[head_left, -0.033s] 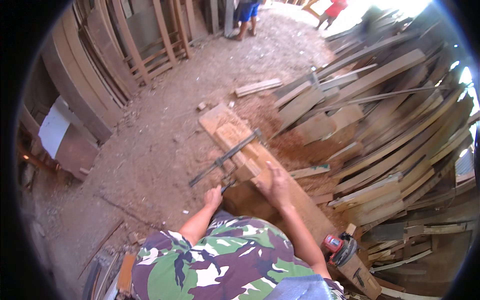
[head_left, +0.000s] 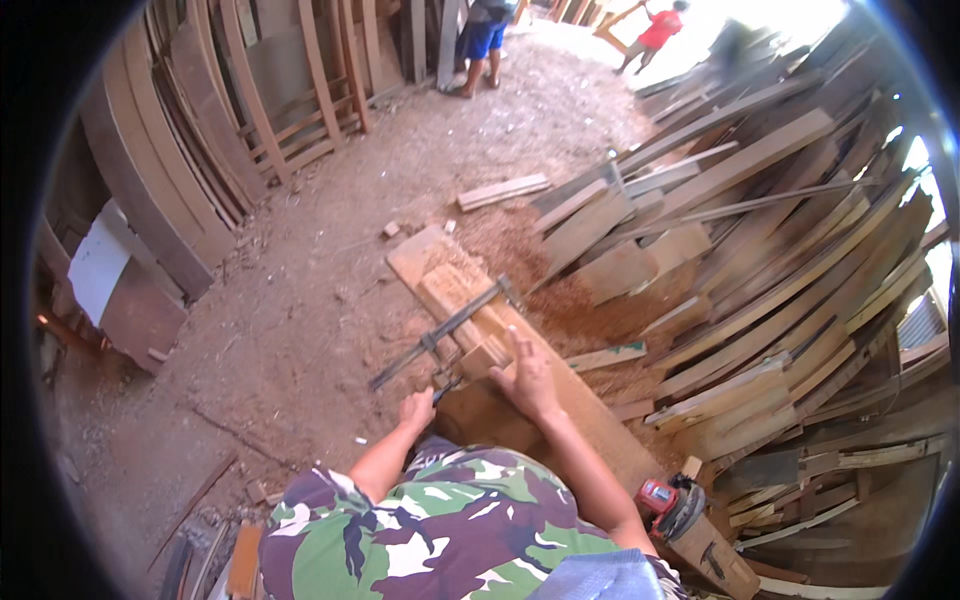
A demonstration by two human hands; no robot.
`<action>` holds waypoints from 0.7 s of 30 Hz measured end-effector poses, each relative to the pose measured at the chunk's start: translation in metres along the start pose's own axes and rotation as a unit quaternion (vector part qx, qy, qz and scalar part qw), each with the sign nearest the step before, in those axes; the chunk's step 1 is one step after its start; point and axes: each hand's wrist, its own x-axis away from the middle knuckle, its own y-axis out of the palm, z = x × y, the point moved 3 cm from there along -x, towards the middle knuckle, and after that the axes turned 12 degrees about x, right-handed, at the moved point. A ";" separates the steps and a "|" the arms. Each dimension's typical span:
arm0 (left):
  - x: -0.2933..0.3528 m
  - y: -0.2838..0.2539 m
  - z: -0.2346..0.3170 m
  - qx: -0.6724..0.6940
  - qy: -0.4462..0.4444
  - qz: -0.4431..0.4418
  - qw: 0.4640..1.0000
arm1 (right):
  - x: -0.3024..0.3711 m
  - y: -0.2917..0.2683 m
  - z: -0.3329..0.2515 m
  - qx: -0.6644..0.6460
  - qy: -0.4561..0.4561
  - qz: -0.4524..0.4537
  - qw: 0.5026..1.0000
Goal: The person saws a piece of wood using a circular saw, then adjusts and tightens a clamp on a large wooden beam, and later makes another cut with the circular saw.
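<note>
My left hand (head_left: 417,409) is closed around a dark handle (head_left: 443,390) at the left side of a long plank bench (head_left: 590,410); what the handle belongs to is partly hidden. My right hand (head_left: 528,382) rests on the bench top with its fingers stretched out, beside a pale wooden block (head_left: 482,362). Ahead of both hands, a metal bar clamp (head_left: 452,325) lies across the bench over a piece of light wood (head_left: 455,285). Its long bar sticks out past the bench's left side.
A red and black power tool (head_left: 672,503) sits on the near right end of the bench. Stacked boards (head_left: 790,290) and wood shavings (head_left: 560,300) spread along the right. Panels and frames (head_left: 180,150) lean at the left. Two people, one in blue shorts (head_left: 485,40) and one in red (head_left: 660,30), are far off.
My view has shifted slightly, so the scene sits a little further left in the picture. Both hands keep about the same places at the bench.
</note>
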 end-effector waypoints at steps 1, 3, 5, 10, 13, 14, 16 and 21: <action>-0.003 -0.002 0.010 0.001 0.005 -0.034 0.999 | -0.005 0.017 0.000 0.021 0.004 -0.024 0.999; -0.004 -0.010 0.014 0.002 -0.005 -0.083 0.997 | -0.011 0.040 0.003 0.060 -0.022 -0.033 0.997; -0.005 -0.007 0.017 0.015 -0.020 -0.117 0.993 | -0.007 0.058 0.010 0.082 -0.031 -0.041 0.995; -0.035 0.020 -0.042 0.472 -0.129 -0.517 0.703 | -0.014 0.069 -0.004 0.061 -0.034 -0.035 0.997; -0.033 0.014 -0.033 0.461 -0.110 -0.506 0.721 | -0.012 0.074 -0.001 0.065 -0.038 -0.029 0.997; -0.032 0.011 -0.032 0.392 -0.114 -0.442 0.799 | -0.012 0.075 0.000 0.064 -0.040 -0.022 0.997; -0.023 0.014 -0.024 0.168 0.003 -0.194 0.967 | -0.014 0.074 -0.002 0.068 -0.043 -0.017 0.997; -0.003 0.006 -0.002 0.030 0.032 -0.050 0.998 | -0.012 0.074 0.000 0.055 -0.037 -0.018 0.998</action>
